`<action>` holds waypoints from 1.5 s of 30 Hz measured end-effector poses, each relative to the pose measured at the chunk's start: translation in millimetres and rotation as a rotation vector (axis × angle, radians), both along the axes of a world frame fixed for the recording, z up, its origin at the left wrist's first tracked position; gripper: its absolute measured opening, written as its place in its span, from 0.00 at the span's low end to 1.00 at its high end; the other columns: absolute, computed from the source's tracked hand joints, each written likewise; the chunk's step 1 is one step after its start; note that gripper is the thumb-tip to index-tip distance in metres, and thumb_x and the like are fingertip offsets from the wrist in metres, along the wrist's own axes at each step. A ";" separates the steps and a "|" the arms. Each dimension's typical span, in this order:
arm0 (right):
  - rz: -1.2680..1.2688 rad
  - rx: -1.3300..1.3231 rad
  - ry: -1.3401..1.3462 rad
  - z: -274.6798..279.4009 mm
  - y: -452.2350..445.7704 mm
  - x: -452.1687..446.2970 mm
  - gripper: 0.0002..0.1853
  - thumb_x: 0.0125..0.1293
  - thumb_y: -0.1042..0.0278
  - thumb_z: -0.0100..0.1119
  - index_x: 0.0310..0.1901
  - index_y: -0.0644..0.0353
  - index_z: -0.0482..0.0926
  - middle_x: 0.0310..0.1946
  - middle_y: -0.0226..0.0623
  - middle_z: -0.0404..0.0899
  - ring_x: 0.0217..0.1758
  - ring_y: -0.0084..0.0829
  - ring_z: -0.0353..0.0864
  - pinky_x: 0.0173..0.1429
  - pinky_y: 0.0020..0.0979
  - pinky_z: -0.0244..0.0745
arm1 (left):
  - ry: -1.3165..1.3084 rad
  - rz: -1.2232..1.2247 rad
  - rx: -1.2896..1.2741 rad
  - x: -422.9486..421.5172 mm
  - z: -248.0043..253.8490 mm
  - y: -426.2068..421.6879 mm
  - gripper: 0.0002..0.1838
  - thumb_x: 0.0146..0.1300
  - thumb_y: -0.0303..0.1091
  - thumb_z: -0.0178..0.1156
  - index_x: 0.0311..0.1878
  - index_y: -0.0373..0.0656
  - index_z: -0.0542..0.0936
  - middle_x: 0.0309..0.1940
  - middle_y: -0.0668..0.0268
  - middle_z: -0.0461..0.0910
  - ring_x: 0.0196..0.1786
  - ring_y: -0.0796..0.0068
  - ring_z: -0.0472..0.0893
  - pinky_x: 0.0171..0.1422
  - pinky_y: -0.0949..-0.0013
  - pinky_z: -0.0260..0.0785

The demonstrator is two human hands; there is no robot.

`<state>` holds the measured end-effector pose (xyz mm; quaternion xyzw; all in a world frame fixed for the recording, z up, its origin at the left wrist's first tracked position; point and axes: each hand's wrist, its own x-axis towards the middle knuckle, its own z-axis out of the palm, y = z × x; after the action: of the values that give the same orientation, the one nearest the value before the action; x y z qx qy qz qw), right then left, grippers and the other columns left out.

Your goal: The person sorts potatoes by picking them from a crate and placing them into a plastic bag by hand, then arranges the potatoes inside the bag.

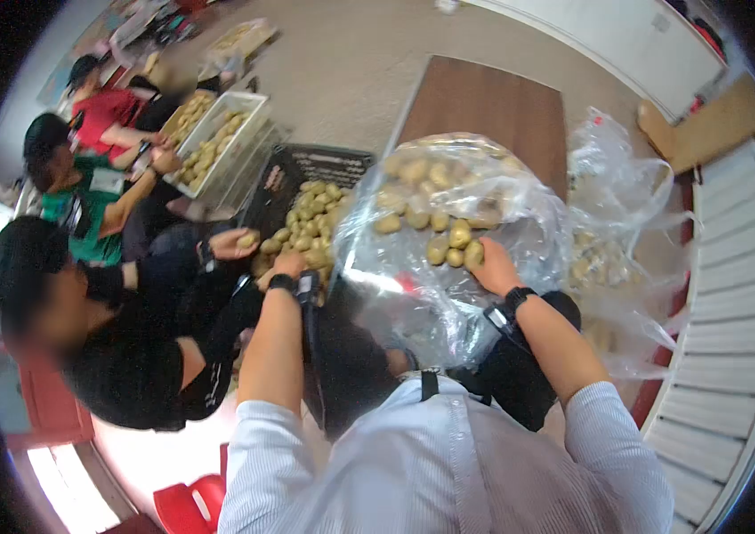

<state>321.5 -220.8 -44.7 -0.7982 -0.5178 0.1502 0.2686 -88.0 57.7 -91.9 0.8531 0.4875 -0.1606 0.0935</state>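
My right hand [496,269] is closed around a potato [474,256], just above the clear plastic bag [395,325] in front of me. Several other potatoes [438,249] lie in the bag, close to my fingertips. My left hand [288,264] reaches over the near end of a black crate [342,165] and touches the heap of potatoes [313,209] inside it. Its fingers point down and away from me, so their grip is hidden.
A co-worker in black [128,338] sits at my left, holding a potato [246,239] over the crate. Two more people sit farther along, by a white crate [257,111] of potatoes. A brown tabletop [484,98] lies behind the bag. More plastic bags [622,178] stand at right.
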 end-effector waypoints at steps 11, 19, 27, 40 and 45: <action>0.024 -0.263 -0.345 31.4 0.4 -32.4 0.35 0.50 0.60 0.69 0.61 0.49 0.64 0.43 0.46 0.74 0.50 0.51 0.76 0.51 0.48 0.71 | -1.201 0.949 -0.363 65.8 87.1 -60.6 0.12 0.64 0.36 0.52 0.46 0.39 0.75 0.32 0.58 0.79 0.26 0.65 0.81 0.25 0.66 0.75; 0.025 -0.200 -0.436 7.1 -1.4 -27.7 0.30 0.51 0.64 0.67 0.57 0.51 0.68 0.40 0.46 0.75 0.45 0.51 0.77 0.49 0.48 0.72 | -1.247 0.830 -0.458 71.4 94.3 -70.7 0.10 0.62 0.35 0.54 0.37 0.37 0.78 0.24 0.59 0.78 0.21 0.69 0.79 0.19 0.69 0.69; 0.050 0.061 -0.283 50.2 2.3 -41.1 0.26 0.56 0.68 0.64 0.57 0.56 0.69 0.39 0.50 0.78 0.43 0.53 0.76 0.46 0.50 0.70 | -1.190 0.805 -0.415 80.3 114.4 -82.3 0.14 0.64 0.39 0.56 0.46 0.38 0.77 0.31 0.61 0.80 0.24 0.70 0.80 0.23 0.70 0.71; 0.195 0.032 0.430 72.5 34.6 -125.7 0.24 0.67 0.50 0.55 0.46 0.70 0.74 0.40 0.59 0.79 0.45 0.55 0.78 0.49 0.42 0.71 | -1.092 0.585 -0.784 103.6 128.7 -98.3 0.25 0.65 0.48 0.57 0.53 0.35 0.72 0.45 0.58 0.79 0.28 0.67 0.83 0.27 0.66 0.76; 0.193 0.064 0.521 78.1 42.1 -132.4 0.24 0.68 0.50 0.53 0.43 0.70 0.74 0.35 0.55 0.79 0.39 0.48 0.79 0.45 0.40 0.71 | -1.039 0.574 -1.050 109.7 145.2 -108.6 0.28 0.64 0.51 0.58 0.56 0.36 0.70 0.50 0.54 0.77 0.29 0.63 0.84 0.26 0.66 0.77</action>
<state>189.1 -178.7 33.3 -0.6706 -0.5095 0.3589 0.4024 21.7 -50.9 53.2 0.5043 0.4427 0.0797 0.7371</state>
